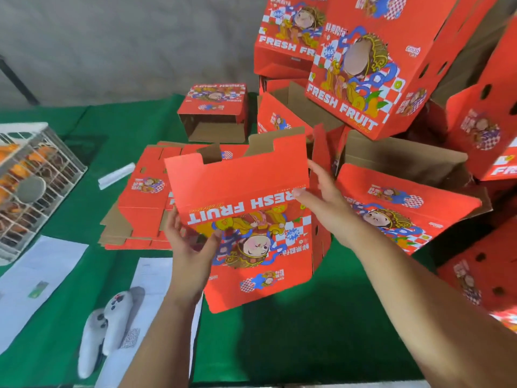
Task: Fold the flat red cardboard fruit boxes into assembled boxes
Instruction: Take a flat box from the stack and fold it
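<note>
Gripped at its lower left edge by the left hand (190, 245), fingers and thumb curled round the panel, the red box (246, 217) is held partly opened above the near middle of the green-covered table (293, 345). The right hand (324, 197) is laid against the box's right edge with fingers fairly straight; no closed grasp is seen there. The top flaps are seen standing up, unfolded. A stack of flat boxes (140, 203) lies just behind and to the left, and assembled boxes (363, 79) are piled at the far right. It is judged that the sleeve could collapse flat again if right-hand pressure is misdirected, or a flap crease could be torn.
</note>
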`<act>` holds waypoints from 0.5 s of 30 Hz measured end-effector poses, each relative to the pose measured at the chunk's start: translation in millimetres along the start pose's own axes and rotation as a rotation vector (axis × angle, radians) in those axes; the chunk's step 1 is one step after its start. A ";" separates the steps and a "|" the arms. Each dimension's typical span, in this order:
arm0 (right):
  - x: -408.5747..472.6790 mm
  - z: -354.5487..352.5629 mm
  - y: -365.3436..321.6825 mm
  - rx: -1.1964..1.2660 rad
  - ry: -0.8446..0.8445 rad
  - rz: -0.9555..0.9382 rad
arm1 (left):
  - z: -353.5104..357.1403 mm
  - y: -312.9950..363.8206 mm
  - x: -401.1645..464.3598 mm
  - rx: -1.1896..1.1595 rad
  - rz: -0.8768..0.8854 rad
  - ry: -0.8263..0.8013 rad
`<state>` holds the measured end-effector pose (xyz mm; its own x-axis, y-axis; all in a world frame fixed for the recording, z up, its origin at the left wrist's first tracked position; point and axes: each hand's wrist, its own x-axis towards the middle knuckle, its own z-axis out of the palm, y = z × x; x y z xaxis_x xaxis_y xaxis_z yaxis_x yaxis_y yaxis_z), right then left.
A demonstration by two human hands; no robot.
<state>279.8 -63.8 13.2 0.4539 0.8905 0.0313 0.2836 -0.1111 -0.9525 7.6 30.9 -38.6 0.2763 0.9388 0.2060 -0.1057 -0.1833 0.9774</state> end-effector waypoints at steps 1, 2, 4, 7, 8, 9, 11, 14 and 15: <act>3.8 2.6 -1.2 0.006 0.032 0.003 | 0.0 0.0 3.7 0.001 -0.008 0.022; 6.0 4.5 -3.5 -0.009 0.080 0.007 | -1.1 0.1 6.2 -0.001 -0.032 0.028; 6.6 6.6 -7.5 -0.036 0.186 0.025 | -1.9 3.5 7.6 -0.018 -0.074 -0.008; -2.1 5.7 -11.7 -0.031 0.257 0.033 | -1.3 6.6 0.7 -0.044 -0.052 -0.088; -6.0 3.0 -10.6 -0.016 0.271 0.011 | 1.0 7.4 -0.1 -0.038 -0.061 -0.102; -11.1 -0.4 -7.9 -0.007 0.288 -0.021 | 4.4 7.8 -0.2 -0.026 -0.083 -0.107; -20.7 -10.5 0.1 -0.023 0.321 -0.070 | 10.8 7.9 -2.6 -0.022 -0.113 -0.138; -39.4 -23.9 11.6 0.016 0.372 -0.052 | 16.9 6.6 -8.9 0.014 -0.122 -0.200; -45.3 -26.5 14.6 0.013 0.392 -0.062 | 19.1 7.3 -11.6 0.016 -0.136 -0.200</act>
<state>285.7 -117.4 5.9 0.7248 0.6593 0.1999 0.3112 -0.0544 -0.9488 21.8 13.1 -32.9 0.4708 0.8789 0.0762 -0.0398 -0.0652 0.9971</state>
